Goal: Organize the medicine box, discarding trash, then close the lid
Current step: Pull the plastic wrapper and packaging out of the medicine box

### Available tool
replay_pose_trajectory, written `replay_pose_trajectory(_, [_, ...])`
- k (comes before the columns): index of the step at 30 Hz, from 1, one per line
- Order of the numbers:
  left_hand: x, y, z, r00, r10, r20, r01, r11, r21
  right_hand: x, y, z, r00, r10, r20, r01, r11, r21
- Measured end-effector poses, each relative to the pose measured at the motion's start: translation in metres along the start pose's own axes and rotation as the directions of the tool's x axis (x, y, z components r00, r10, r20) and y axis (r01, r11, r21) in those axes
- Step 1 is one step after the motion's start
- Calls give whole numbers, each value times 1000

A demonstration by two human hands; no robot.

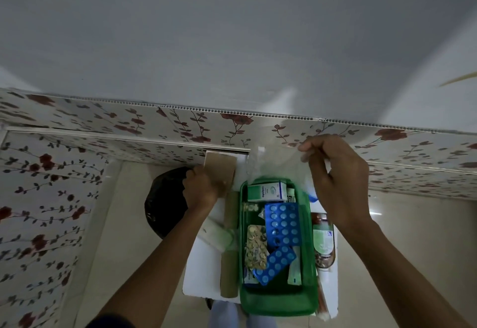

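The green medicine box (277, 304) sits on a small white table (200, 271), holding blue blister packs (282, 223), a gold blister strip (255, 247) and a white-green carton (267, 192). My right hand (338, 180) is raised above the box's far end, pinching a clear, see-through piece, probably the lid or a plastic wrapper (273, 165). My left hand (204, 188) grips a brown cardboard piece (220, 166) at the table's far left corner, beside a black trash bag (165, 203).
Brown cardboard tubes (229, 273) and a white roll (219, 234) lie left of the box. A bottle (322, 240) lies along its right side. Floral wall panels (51, 172) stand behind and to the left; the floor is pale tile.
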State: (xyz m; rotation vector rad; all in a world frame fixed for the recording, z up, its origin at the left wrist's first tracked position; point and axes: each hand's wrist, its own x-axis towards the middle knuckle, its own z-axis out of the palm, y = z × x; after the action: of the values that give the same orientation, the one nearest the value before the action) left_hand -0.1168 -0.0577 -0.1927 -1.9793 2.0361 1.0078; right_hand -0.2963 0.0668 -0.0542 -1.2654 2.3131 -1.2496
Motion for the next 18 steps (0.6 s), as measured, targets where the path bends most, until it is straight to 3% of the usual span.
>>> replay_pose_trajectory(5, [10,-1,2,995,-97,-26,96,995,-6,-1,-16,7,994,114,5,-112,974,196])
replay_pose_trajectory(8, [13,-7,-2,996,-87,-27,79,973,-218,2,-28,11,976,215,46,-216,902,373])
replay_pose_trajectory(10, [4,-7,-12,996,-90,-15,75,902,-426,6,-37,13,967,236,93,-251,838,484])
replay_pose_trajectory(13, [-20,-8,-36,996,-29,-90,-40,737,-675,13,-53,23,945,255,206,-328,754,570])
replay_pose_trajectory(15, [-38,-13,-58,991,32,-133,-122,650,-750,16,-67,34,916,254,311,-397,685,611])
replay_pose_trajectory(18, [-58,-27,-81,996,44,-78,-88,638,-765,11,-93,58,825,245,510,-541,604,586])
